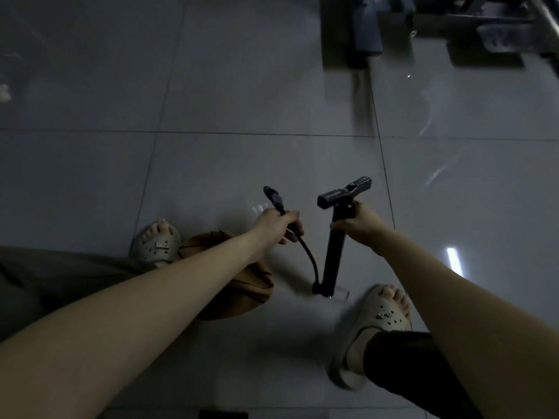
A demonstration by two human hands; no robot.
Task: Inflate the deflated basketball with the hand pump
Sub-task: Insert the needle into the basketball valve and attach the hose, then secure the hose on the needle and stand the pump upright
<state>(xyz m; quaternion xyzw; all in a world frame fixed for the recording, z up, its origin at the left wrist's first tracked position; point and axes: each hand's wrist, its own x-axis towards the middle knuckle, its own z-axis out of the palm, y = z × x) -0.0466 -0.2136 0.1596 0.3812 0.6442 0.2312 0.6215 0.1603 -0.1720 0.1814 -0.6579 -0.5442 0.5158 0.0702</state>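
Head cam: left hand (276, 223) has its grip closed around the black hose (309, 255) near the nozzle end. Right hand (358, 223) has its grip wrapped round the pump (332, 258) tube just under the handle. The saggy basketball (239, 303) lies on the floor (242, 86) under the left forearm, beside a sandal (157, 243).

The scene is dimly lit, and colours are muted. Glare streaks are reflected in the glossy floor tiles (242, 164) at the right of the frame, with one sharp white bar at lower right. Soft shadows are cast beside the pump (332, 252). The equipment (453, 19) at upper right is blurred, and tile joints are bowed by wide-angle distortion.
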